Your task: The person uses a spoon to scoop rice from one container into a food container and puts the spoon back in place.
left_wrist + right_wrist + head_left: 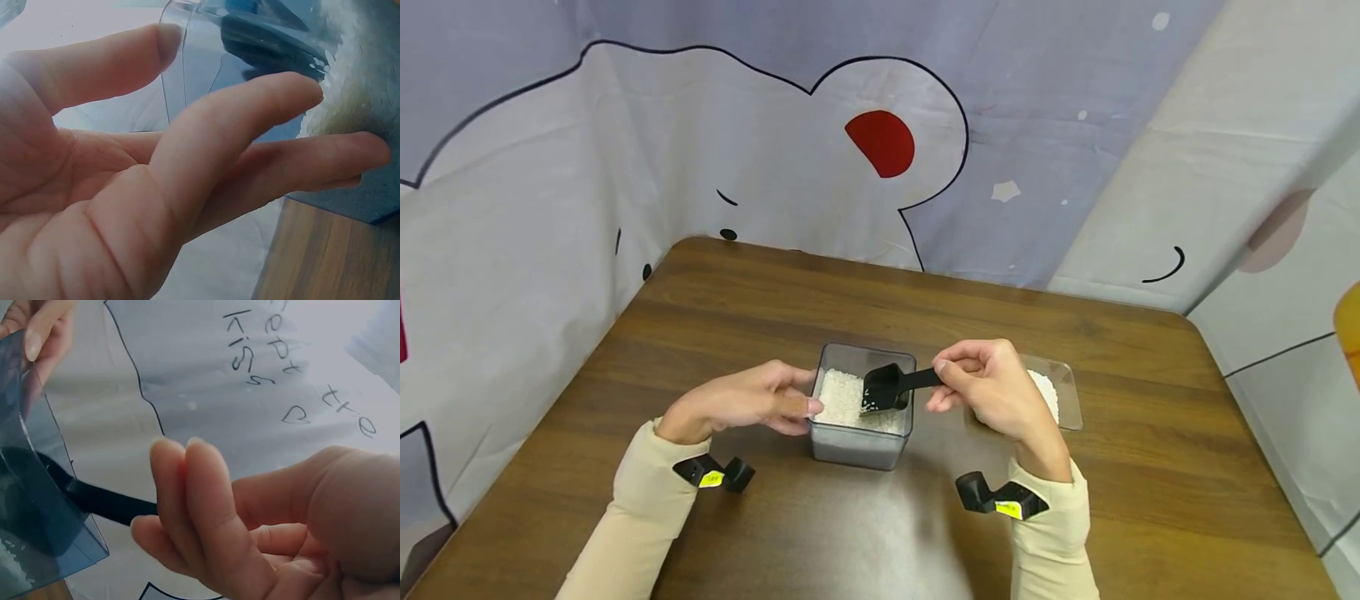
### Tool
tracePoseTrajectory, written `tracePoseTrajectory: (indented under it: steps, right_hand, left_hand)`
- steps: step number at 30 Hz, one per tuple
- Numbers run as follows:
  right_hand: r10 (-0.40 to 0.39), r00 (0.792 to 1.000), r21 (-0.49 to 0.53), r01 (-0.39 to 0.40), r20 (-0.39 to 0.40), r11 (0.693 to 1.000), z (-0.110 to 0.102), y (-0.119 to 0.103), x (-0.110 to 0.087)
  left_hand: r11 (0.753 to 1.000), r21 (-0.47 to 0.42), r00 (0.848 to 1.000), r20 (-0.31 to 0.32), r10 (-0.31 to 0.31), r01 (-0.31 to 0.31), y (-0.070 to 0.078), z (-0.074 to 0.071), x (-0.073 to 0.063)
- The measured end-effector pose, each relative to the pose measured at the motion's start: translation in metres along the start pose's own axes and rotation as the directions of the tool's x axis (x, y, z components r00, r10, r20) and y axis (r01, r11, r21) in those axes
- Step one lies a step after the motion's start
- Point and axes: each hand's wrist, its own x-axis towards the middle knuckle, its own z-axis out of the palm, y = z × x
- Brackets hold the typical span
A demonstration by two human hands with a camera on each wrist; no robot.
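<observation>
A grey see-through square container (859, 451) stands on the table, with white rice (841, 395) in it. My left hand (758, 397) touches its left side, the thumb at the rim; in the left wrist view the fingers (275, 103) lie fairly straight along the wall. Between thumb and fingers my right hand (992, 385) pinches the handle of a black scoop (883, 388). The scoop's head is tilted inside the container, just over the rice, with some grains at its lip. The right wrist view shows the scoop's handle (112, 501) running into the curled fingers.
Behind my right hand lies a shallow clear dish (1070, 408) with white grains (1045, 395), partly hidden by that hand. The brown wooden table (760, 300) meets a printed cloth (775, 167) at the back and sides. Each wrist wears a small black camera.
</observation>
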Motion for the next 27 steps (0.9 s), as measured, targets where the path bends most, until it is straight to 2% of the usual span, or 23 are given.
tracePoseTrajectory:
  steps: [7, 13, 20, 27]
  right_hand:
    - [0.022, 1.0, -0.016, -0.022, -0.008, 1.0, 0.011, -0.002, 0.003]
    - [0.005, 1.0, -0.005, -0.005, 0.026, 1.0, 0.023, 0.003, 0.011]
    - [0.006, 1.0, 0.005, -0.006, 0.029, 1.0, 0.036, 0.007, 0.018]
    - [0.064, 0.998, 0.144, -0.063, -0.003, 0.988, 0.039, 0.011, 0.022]
  left_hand:
    - [1.0, -0.015, 1.0, 0.016, 0.006, -0.006, 0.0, -0.001, 0.001]
    - [1.0, 0.003, 1.0, 0.009, -0.003, 0.003, 0.001, -0.003, 0.0]
    - [1.0, 0.003, 1.0, 0.01, -0.001, 0.001, 0.0, -0.003, 0.0]
    - [1.0, -0.018, 1.0, 0.018, 0.011, -0.011, -0.001, -0.003, 0.002]
